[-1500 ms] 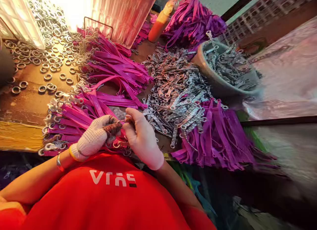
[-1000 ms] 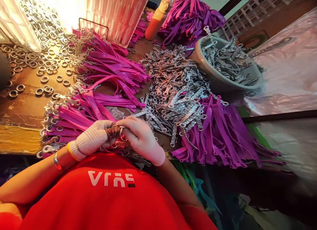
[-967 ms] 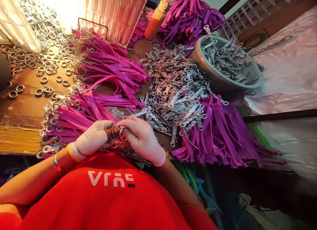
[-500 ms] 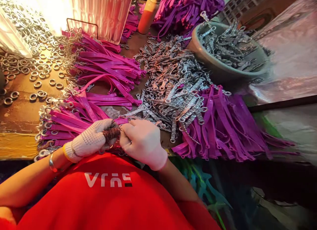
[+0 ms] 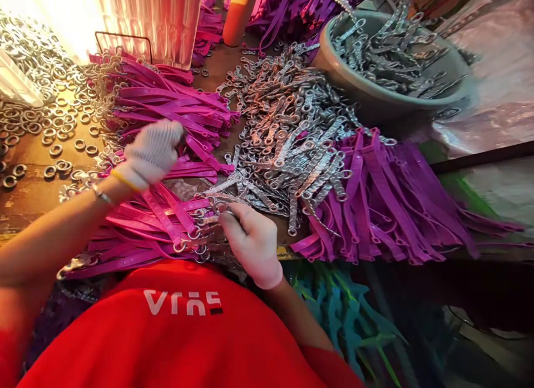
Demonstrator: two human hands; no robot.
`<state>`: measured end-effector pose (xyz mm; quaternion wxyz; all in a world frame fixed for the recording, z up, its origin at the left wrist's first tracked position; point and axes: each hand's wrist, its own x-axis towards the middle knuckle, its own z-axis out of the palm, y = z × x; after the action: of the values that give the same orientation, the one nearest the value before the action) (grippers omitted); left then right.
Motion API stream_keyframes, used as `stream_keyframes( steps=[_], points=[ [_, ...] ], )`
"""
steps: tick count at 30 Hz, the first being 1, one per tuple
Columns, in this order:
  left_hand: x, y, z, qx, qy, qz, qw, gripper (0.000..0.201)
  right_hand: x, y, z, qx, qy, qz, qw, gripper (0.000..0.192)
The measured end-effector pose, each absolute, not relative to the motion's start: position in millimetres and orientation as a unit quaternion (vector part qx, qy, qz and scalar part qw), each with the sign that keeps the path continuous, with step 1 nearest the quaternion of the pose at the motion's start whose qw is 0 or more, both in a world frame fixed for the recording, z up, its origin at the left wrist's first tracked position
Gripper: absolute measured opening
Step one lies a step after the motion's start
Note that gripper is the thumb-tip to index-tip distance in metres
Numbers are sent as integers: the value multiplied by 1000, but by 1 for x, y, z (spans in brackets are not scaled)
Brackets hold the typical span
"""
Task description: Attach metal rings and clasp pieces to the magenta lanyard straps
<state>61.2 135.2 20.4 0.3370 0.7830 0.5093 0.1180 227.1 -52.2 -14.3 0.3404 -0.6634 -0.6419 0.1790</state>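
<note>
Red shirt with white lettering; white knitted cotton glove on left hand (image 5: pixel 151 152); thin pale glove on right hand (image 5: pixel 253 244); silver bracelet.

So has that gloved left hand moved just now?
Yes. The left hand left the right hand and went up over the pink straps, toward the rings.

Magenta straps (image 5: pixel 167 221) with metal rings (image 5: pixel 180 246), piled flat at table edge.
</note>
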Motion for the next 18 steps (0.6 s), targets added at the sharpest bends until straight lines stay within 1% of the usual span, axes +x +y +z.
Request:
stream_keyframes(
  steps=[1,3,6,7,10,13,15,18],
  points=[
    [61,153,23,793,528,116,281,31,226,-51,-16,-660,-636,194,350,24],
    [56,174,23,818,533,64,207,34,224,-51,-19,-651,-638,213,351,22],
    [45,172,15,853,506,-46,121,41,225,-52,-23,-646,-640,229,348,22],
    [41,165,10,856,503,-65,95,44,227,-52,-24,-648,-636,234,348,22],
    [34,146,-3,860,499,-85,67,47,230,-51,-24,-652,-630,238,348,22],
    [32,146,-4,860,496,-101,64,44,229,-44,-17,-638,-647,218,357,21],
    [33,156,8,865,492,-85,50,42,226,-37,-10,-620,-668,205,358,22],
    [33,175,44,873,485,-49,24,39,221,-27,-1,-600,-697,196,341,25]
  ],
)
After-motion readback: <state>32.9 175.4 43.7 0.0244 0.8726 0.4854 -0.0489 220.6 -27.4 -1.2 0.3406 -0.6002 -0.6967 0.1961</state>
